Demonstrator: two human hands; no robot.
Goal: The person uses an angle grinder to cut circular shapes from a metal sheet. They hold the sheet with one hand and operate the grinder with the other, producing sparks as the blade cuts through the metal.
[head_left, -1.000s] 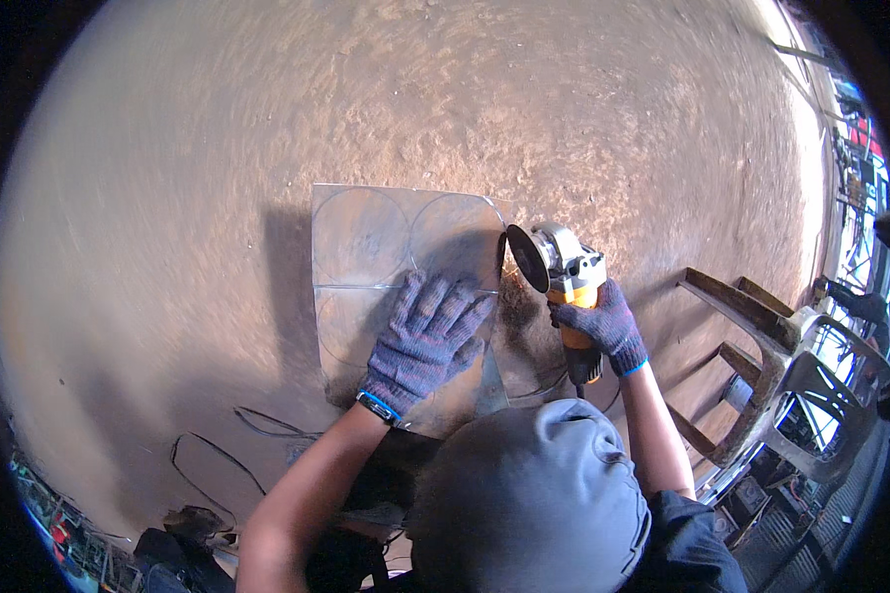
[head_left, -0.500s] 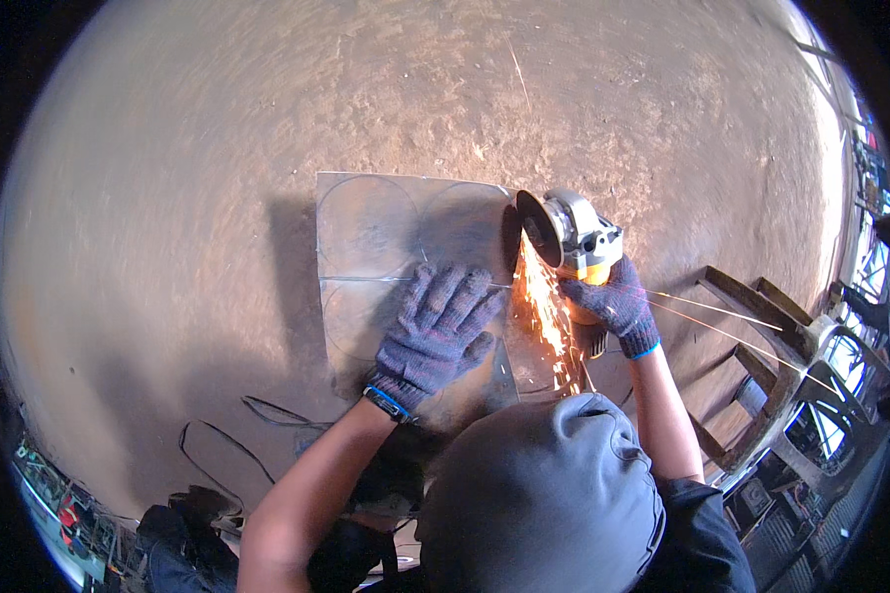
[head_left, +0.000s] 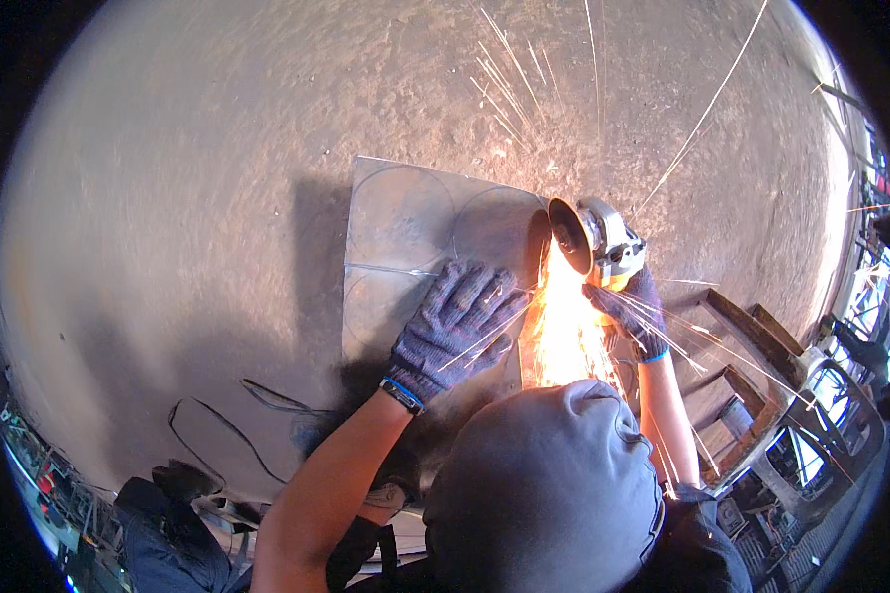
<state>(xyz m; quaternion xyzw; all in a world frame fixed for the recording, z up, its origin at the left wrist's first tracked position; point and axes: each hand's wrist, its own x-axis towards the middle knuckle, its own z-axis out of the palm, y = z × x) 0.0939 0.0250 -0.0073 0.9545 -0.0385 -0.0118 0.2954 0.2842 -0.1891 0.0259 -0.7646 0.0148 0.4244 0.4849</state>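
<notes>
A thin metal sheet (head_left: 400,217) with circles marked on it lies on a brown surface, tilted slightly in the picture. My left hand (head_left: 455,321), in a dark knit glove, rests flat on the sheet with fingers spread. In my gloved right hand (head_left: 631,304) is an angle grinder (head_left: 615,247), gripped by its body. Its dark disc (head_left: 570,235) stands on edge at the sheet's right edge. A dense stream of bright sparks (head_left: 567,331) pours from the disc toward me, partly hiding the right-hand fingers and the sheet's near right corner.
To the right stands a rusty metal frame (head_left: 761,356) with several bars. A thin black cable (head_left: 213,410) loops at the lower left. A grey cloth cap (head_left: 544,484) covers the lower middle of the view. Stray sparks fly beyond the sheet and toward the right.
The spark stream has grown much brighter and wider, with more streaks flying far and right. Sheet, hands and grinder appear farther right in the picture, the sheet turned slightly clockwise.
</notes>
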